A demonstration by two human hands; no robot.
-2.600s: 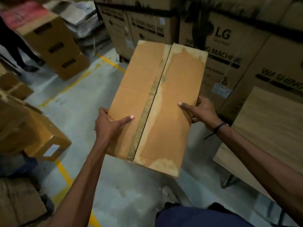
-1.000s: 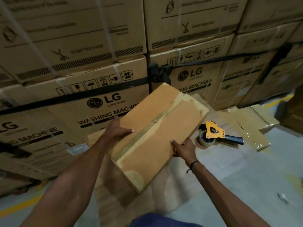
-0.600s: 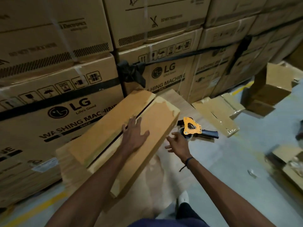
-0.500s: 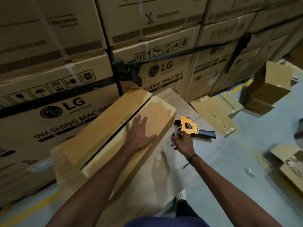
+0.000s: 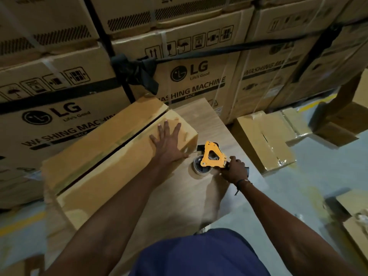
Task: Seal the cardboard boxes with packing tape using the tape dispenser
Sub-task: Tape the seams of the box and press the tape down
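With the left hand (image 5: 169,143) pressing flat on the cardboard box (image 5: 111,148) at ten o'clock, the right hand (image 5: 235,170) clamps the tape dispenser (image 5: 211,157) handle; its flaps, still gaping, may tape crooked.

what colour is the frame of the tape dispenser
Orange-yellow, seen in the head view: the tape dispenser frame is bright orange-yellow, gripped by the right hand.

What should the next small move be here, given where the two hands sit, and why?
Probably lift the tape dispenser off the wooden table and bring it to the far end of the open seam in the cardboard box. The right hand already grips its handle, the left hand presses flat on the near flap, and the seam shows a dark gap, not yet freshly taped.
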